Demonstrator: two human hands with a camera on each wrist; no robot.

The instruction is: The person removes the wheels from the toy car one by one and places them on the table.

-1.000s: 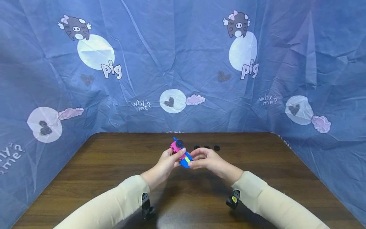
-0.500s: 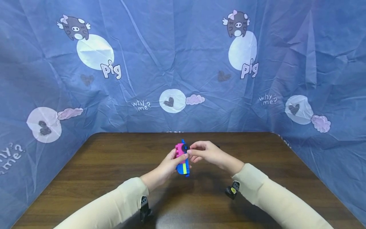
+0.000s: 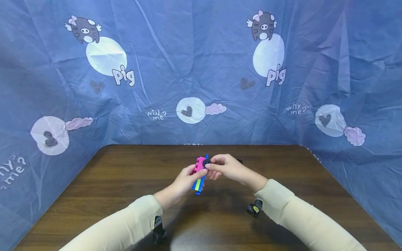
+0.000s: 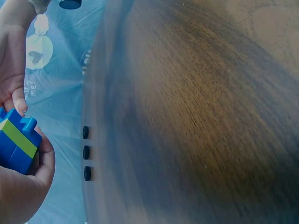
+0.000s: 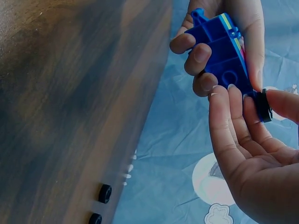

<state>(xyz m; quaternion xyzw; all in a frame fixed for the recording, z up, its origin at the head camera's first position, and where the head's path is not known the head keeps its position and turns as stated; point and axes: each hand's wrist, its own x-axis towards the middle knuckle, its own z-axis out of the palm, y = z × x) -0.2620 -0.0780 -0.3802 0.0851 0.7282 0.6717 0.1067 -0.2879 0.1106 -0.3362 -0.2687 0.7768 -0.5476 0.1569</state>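
Since the earlier frames, the right hand [image 3: 227, 167] has moved up from the lower end of the toy block car [image 3: 199, 174] to its pink upper end. It now pinches a small black wheel [image 5: 265, 105] against the car's side, between thumb and fingers. The left hand [image 3: 185, 179] grips the car with curled fingers, above the brown table [image 3: 125, 181]. Three more black wheels [image 4: 86, 153] lie in a row near the table's far edge.

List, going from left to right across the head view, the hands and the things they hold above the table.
Left hand → toy block car → black wheel → right hand.
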